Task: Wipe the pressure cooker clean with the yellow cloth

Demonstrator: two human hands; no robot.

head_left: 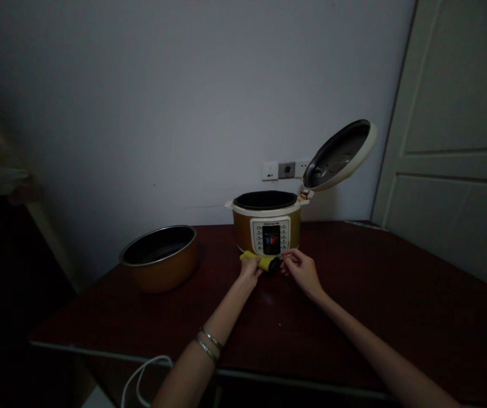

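In front of the electric cooker (243, 229), my left hand (250, 267) is closed around a yellow cylinder with a black end (265, 263). The cylinder lies roughly level, black end to the right; its exact kind is not clear. My right hand (305, 272) is just beside that black end, thumb and fingers pinched together. What they hold, if anything, is too small to make out. Behind both hands stands the gold and white cooker, its front panel facing me. Its lid (341, 156) is raised and tilted to the right.
An orange-brown pot with a dark inside (164, 269) sits on the left of the dark red table (354, 328). Wall sockets (286, 170) are behind the cooker. A white cable (136, 377) hangs by the front edge. A pale door (456, 187) is at right.
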